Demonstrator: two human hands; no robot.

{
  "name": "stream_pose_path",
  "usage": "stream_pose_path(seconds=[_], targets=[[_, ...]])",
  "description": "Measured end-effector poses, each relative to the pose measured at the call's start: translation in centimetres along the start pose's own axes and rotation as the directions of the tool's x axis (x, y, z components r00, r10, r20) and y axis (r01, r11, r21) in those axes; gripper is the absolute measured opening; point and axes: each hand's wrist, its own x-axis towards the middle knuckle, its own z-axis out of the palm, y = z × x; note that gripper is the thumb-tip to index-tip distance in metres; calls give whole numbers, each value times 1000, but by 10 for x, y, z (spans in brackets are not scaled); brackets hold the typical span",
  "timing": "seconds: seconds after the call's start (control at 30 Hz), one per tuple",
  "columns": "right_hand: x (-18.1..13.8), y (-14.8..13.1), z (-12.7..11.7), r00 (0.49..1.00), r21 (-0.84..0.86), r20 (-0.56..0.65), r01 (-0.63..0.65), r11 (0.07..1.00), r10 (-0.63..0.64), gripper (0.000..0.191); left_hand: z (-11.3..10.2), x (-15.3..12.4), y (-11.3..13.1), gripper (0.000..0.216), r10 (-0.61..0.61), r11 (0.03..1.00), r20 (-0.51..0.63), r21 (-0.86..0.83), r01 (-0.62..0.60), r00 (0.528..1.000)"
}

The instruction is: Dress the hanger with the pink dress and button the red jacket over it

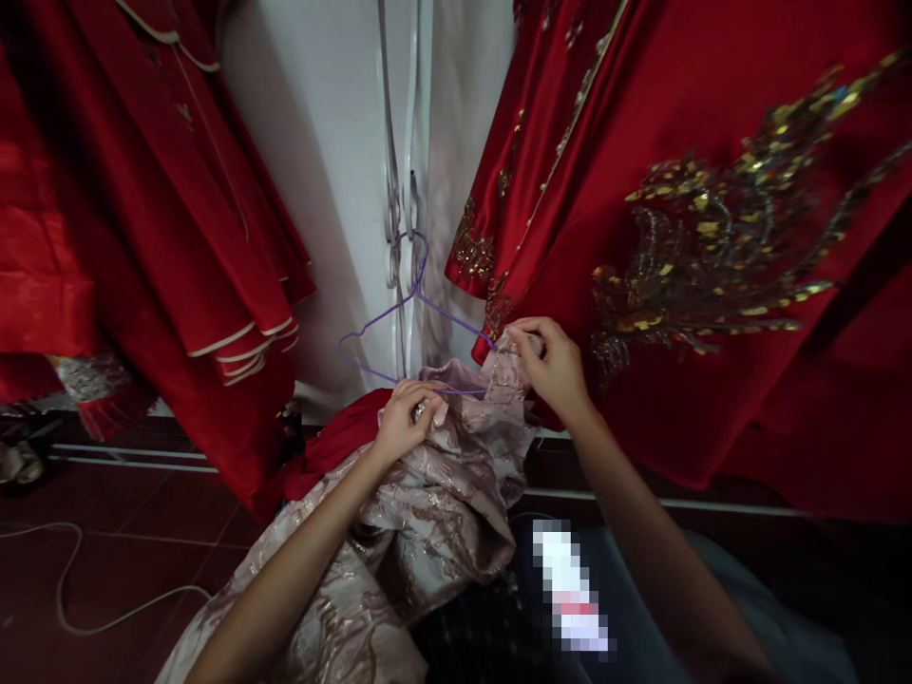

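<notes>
Amid red clothes [712, 408], we're pinching pale cloth [463, 465] with left hand [404, 424] and right hand [556, 365], leaving the hanger [417, 285] half covered.

We cannot make out the pixelated patch [572, 584]. The brocade garment [456, 465] hides from us the right end of the purple hanger [416, 287] and runs off below; we lose the red gown's [670, 404] top and the cable's [60, 581] left end.

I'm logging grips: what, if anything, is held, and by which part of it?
The pink garment: the right hand pinches its upper edge by the purple hanger; the left hand holds its cloth near the hanger's lower bar.
</notes>
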Motion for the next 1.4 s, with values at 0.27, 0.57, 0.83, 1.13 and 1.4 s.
stream_pose_path(seconds=[0.27, 0.57, 0.83, 1.13, 1.4], targets=[[-6, 5, 25, 998, -136, 61, -13, 991, 21, 18, 14, 0, 22, 16, -2, 998, -67, 57, 6, 998], [7, 23, 19, 999, 1, -45, -21, 1000, 21, 20, -96, 3, -65, 28, -259, 921, -586, 89, 378, 768], [12, 25, 18, 1000, 85, -8, -27, 996, 28, 21, -104, -31, -148, 35, -707, 706, -515, -475, 525, 485], [13, 27, 17, 1000, 92, 2, -27, 995, 27, 18, -111, -27, -145, 32, -620, 785, -546, -410, 465, 564], [13, 25, 16, 999, 125, 16, -31, 992, 29, 20, -111, -36, -149, 32, -596, 800, -564, -363, 477, 571]])
